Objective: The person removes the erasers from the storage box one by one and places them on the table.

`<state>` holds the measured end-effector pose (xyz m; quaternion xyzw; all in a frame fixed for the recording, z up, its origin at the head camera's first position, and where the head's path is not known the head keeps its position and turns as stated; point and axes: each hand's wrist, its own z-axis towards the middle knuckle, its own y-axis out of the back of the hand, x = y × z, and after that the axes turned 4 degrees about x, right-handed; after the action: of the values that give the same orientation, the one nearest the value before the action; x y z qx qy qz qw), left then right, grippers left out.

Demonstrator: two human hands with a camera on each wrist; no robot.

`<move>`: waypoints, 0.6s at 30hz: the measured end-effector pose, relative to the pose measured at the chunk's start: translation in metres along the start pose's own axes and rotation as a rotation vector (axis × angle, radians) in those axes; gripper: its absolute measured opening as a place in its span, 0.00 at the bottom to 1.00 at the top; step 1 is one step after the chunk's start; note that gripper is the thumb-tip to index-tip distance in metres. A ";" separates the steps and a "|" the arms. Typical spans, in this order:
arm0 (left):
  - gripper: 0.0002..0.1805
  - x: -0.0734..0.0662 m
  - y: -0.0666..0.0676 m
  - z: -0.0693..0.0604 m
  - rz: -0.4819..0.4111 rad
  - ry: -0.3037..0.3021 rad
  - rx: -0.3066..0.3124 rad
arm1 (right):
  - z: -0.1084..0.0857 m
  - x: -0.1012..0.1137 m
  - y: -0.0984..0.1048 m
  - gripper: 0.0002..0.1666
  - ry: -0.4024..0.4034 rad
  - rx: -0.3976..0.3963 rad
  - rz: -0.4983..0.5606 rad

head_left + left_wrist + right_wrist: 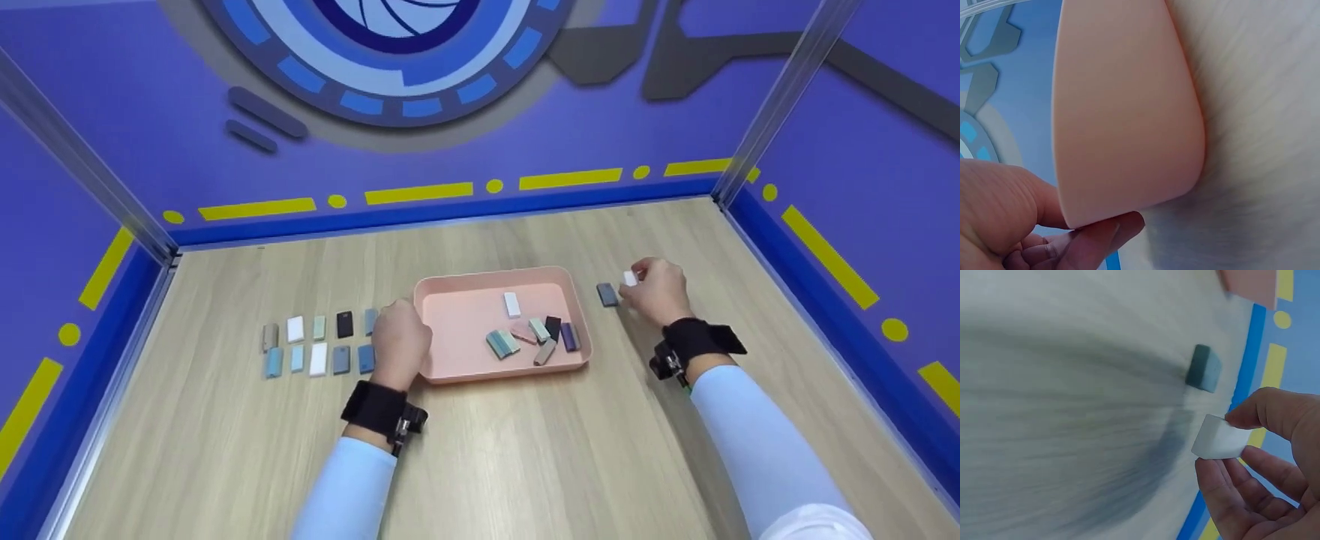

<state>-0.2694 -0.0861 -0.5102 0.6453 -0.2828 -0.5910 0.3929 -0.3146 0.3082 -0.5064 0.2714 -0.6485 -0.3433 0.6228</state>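
A pink tray (457, 367) holds several small blocks, among them a white one (511, 305) and a purple one (570, 337). My left hand (402, 341) pinches the tray's left edge; in the left wrist view the thumb and fingers of that hand (1055, 230) grip a corner of the tray wall (1123, 124). My right hand (656, 291), right of the tray, pinches a white block (1220, 437) between thumb and fingers (1213, 486). Beside it a grey block (607, 295) rests on the table, apart from the tray.
Left of my left hand, several blocks lie in two rows on the wooden table (487, 465), including a black one (344, 324) and a white one (318, 359). Purple-blue panels (360, 165) with yellow marks border the table at the back and both sides.
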 end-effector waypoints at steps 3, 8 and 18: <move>0.09 0.000 0.001 0.000 -0.003 0.000 0.003 | 0.001 -0.004 -0.002 0.26 0.009 0.012 -0.010; 0.09 0.000 0.001 -0.001 -0.006 0.020 0.019 | 0.002 -0.006 -0.008 0.26 0.016 0.025 -0.052; 0.07 0.000 0.001 0.003 0.031 0.013 0.024 | 0.007 -0.003 -0.014 0.25 -0.038 0.024 -0.103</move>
<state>-0.2722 -0.0870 -0.5090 0.6494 -0.2972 -0.5771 0.3960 -0.3224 0.3026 -0.5190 0.3054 -0.6494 -0.3721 0.5887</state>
